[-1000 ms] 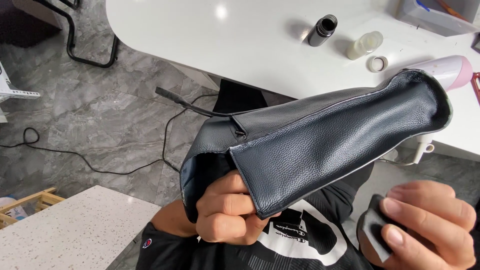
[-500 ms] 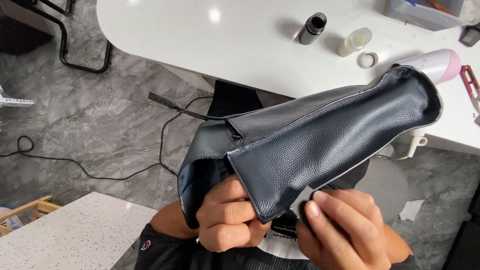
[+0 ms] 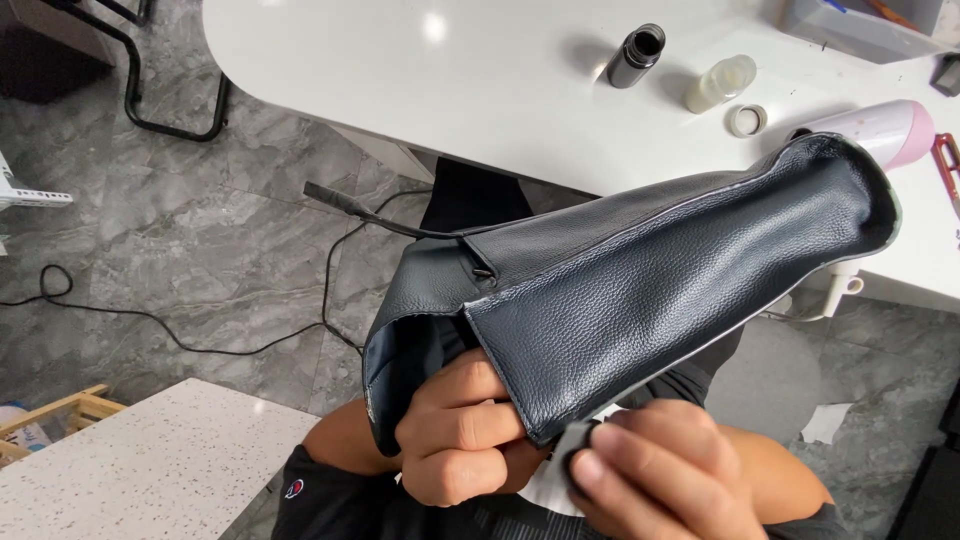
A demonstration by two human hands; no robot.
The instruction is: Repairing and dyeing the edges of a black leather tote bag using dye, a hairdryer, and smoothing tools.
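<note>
nearest the camera, the right hand [image 3: 665, 470] pinches a small dark pad [image 3: 572, 445] between thumb and fingertips, pressed to the lower edge of a large dark navy pebbled-leather piece [image 3: 660, 310]; its grip is narrow and closed on the pad. just beside it, the left hand [image 3: 465, 430] is curled tight on the near corner of the leather, fingers wrapped over the folded edge, so its grip is closed and holding the piece. the leather is held in the air above the lap, running from the hands up and to the right, its far end opening like a mouth over the edge of the white rounded desk [image 3: 480, 90]. it looks soft and pliable yet thick enough to keep its curve, moderately light, with a grained face that should not slip; the stitched edges and the folded corner seem the firmest places to hold. beyond, on the desk, stand a black cylindrical bottle [image 3: 635, 55], a pale translucent bottle [image 3: 718, 84], a small tape ring [image 3: 746, 120] and a pink hair dryer [image 3: 885, 128]. a black cable [image 3: 150, 325] trails over the grey marble floor [image 3: 180, 230].
</note>
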